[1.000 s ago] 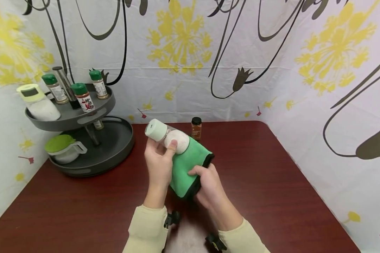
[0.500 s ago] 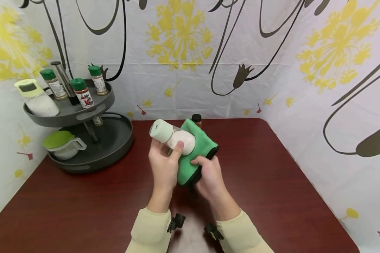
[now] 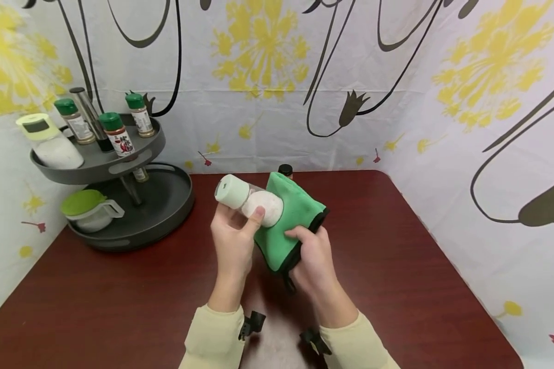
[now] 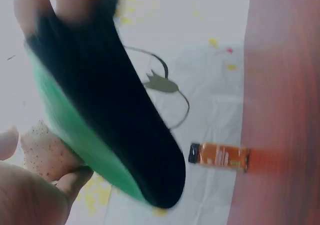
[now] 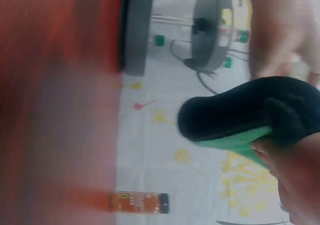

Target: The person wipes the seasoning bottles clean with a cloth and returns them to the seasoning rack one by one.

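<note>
Above the middle of the worktop [image 3: 388, 287], clear mint-capped shaker of white granules [image 3: 252, 198], held up in the left hand [image 3: 233, 238]. Shaker tilted, long axis slanting: cap up and left in head view, base down and right, so base end faces the right hand [image 3: 316, 253]. Left hand clearly nearer, clamped on shaker, thumb across the body, fingers round behind. Right hand well apart from shaker, gripping green cloth [image 3: 293, 211] near its black-trimmed edge, thumb on the green face. Cloth bridges the two hands; shaker's base end lies against or just over the green face. Contact on the far side hidden, can't tell if cloth wraps round. Key relation: cloth sits on base side, cap end free of it. Wrist views blurred, but show the cloth's dark side.

Beyond the cloth, black-capped spice jar [image 5: 137, 203], upright near far edge, mostly hidden in head view, well apart from both hands. Off to the left, two-tier rack [image 3: 166, 202] with seasoning jars [image 3: 120, 139] on upper tier.
</note>
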`<action>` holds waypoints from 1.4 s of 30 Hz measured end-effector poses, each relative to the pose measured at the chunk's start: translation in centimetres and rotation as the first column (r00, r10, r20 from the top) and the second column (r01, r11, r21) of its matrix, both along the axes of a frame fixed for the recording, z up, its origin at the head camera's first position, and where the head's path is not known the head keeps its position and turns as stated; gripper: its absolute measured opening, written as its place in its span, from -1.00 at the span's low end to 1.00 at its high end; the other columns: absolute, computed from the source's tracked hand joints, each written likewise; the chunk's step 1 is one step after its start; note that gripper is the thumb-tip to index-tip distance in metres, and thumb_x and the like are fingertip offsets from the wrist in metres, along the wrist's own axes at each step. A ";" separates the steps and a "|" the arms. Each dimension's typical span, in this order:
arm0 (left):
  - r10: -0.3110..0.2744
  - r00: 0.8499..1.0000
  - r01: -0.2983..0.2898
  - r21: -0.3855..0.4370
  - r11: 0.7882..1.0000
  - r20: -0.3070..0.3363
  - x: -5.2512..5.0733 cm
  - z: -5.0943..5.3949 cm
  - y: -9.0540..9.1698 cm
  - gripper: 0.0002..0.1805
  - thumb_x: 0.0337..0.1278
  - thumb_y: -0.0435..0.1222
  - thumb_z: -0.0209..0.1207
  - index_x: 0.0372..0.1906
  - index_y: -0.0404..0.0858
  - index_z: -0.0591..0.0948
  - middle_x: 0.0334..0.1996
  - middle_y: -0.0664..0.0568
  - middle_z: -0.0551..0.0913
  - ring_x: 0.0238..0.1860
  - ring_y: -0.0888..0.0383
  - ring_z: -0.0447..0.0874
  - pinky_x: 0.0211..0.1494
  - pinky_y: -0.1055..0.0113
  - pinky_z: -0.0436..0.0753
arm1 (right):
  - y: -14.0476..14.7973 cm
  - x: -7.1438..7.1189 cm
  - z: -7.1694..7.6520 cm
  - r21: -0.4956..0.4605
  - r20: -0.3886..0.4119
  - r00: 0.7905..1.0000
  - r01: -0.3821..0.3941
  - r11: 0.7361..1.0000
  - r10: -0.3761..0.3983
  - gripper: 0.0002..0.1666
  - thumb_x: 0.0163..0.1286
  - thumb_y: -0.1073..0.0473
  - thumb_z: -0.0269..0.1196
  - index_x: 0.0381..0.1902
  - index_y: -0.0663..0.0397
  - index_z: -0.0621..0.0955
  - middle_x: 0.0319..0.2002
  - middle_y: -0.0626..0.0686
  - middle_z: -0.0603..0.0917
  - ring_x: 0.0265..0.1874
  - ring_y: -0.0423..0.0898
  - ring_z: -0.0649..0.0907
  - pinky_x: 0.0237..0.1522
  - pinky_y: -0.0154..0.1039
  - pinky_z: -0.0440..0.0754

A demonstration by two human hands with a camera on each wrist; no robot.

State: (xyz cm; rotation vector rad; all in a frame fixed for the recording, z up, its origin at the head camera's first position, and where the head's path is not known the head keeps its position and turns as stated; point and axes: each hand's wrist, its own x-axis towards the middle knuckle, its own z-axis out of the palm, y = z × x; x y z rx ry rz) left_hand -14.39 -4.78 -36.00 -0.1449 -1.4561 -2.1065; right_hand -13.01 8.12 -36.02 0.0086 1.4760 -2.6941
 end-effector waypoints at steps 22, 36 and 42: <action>0.009 0.997 -0.002 0.092 0.996 -0.075 0.4 0.4 1.9 -0.45 0.17 -0.61 0.35 0.26 -0.38 0.50 0.07 -0.08 0.67 0.12 0.06 0.70 0.24 0.29 0.69 | 0.3 -0.6 -0.4 -0.001 -0.070 0.997 -0.007 1.000 0.007 -0.48 0.29 0.52 0.06 0.21 0.22 0.48 0.04 0.04 0.67 -0.03 -0.05 0.72 0.00 -0.11 0.75; 0.024 0.999 -0.018 0.125 0.992 -0.041 -0.6 -0.3 1.3 -0.45 0.18 -0.62 0.33 0.27 -0.39 0.50 0.07 -0.12 0.66 0.09 0.08 0.68 0.16 0.36 0.72 | 2.0 -0.1 0.3 -0.011 -0.015 1.000 0.001 1.000 -0.001 -0.44 0.25 0.52 0.06 0.21 0.14 0.45 0.08 0.00 0.66 0.09 -0.03 0.71 0.12 -0.09 0.75; -0.004 1.000 0.009 0.165 0.986 -0.029 -0.1 -0.5 1.9 -0.46 0.16 -0.64 0.32 0.25 -0.39 0.50 0.03 -0.03 0.68 0.05 0.11 0.69 0.11 0.37 0.73 | 0.8 -1.6 0.3 -0.022 -0.071 0.995 0.065 0.998 -0.066 -0.47 0.23 0.53 0.06 0.18 0.21 0.49 0.03 0.04 0.68 -0.02 -0.05 0.73 -0.02 -0.12 0.76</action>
